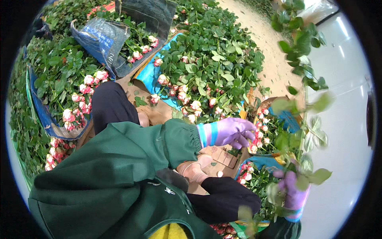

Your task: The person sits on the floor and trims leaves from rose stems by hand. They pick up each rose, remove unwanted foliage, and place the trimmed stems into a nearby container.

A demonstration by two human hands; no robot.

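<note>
My left hand (234,131), in a purple glove with blue bands at the cuff, reaches out across the middle. Its fingers are loosely curled and apart, with nothing seen in them. Just beyond its fingertips lies a bunch of pink-and-white roses (259,134). At the lower right my right hand (294,186), gloved the same way, grips a long leafy stem (317,134). The stem rises along the right side to the top of the view; its nearer leaves are blurred. No bloom shows on it, and leaves cover part of the right hand.
A large heap of cut roses (215,59) lies in front on blue sheeting (149,86). More roses (85,89) rest in blue wraps at the left. Cardboard (225,158) lies by my feet. A white panel (337,119) stands at the right. Fallen leaves dot the floor (274,65).
</note>
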